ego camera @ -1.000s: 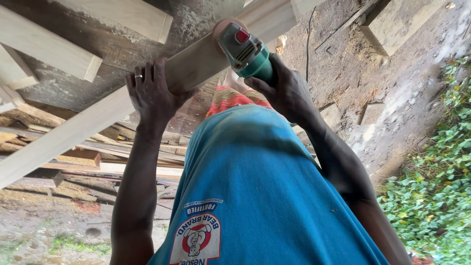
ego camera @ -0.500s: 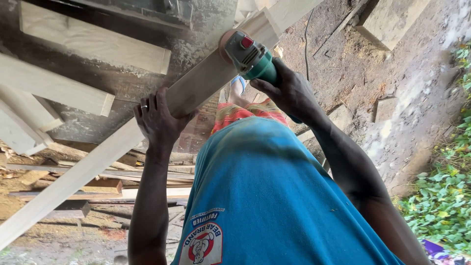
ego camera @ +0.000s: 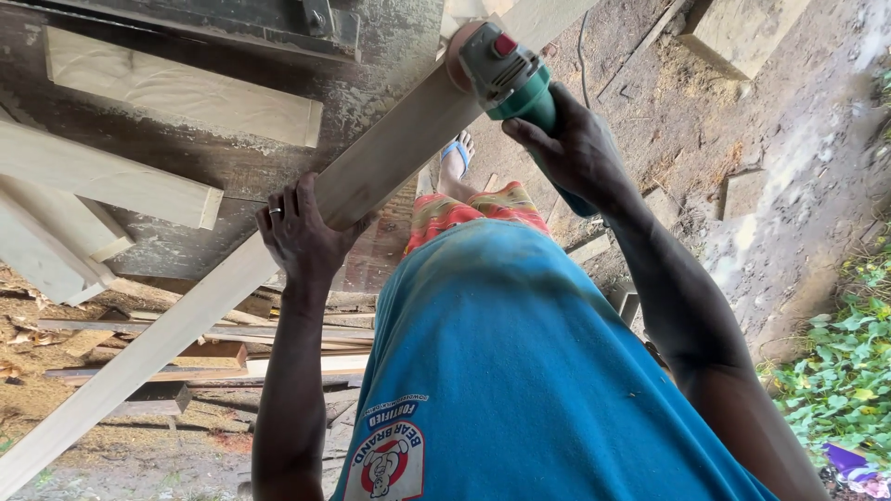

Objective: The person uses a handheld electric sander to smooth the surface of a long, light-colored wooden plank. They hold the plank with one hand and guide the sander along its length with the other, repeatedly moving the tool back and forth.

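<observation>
A long pale wooden plank (ego camera: 390,153) runs slantwise from the lower left to the top middle, resting on a dark workbench (ego camera: 241,167). My left hand (ego camera: 302,232) presses on the plank's near edge, fingers spread over it. My right hand (ego camera: 575,148) grips a green angle grinder (ego camera: 506,74) with a red button, its disc end against the plank's upper part. My blue shirt fills the lower middle of the view.
Several short pale boards (ego camera: 176,93) lie on the bench at left. Offcuts and planks (ego camera: 186,353) are piled on the ground below. A sandalled foot (ego camera: 457,158) stands on the dirt. Stone blocks (ego camera: 742,37) sit at top right, green plants (ego camera: 845,380) at right.
The view has shifted, so the bench and boards show more at left. The grinder has stayed on the plank's upper part, and my left hand still presses the plank.
</observation>
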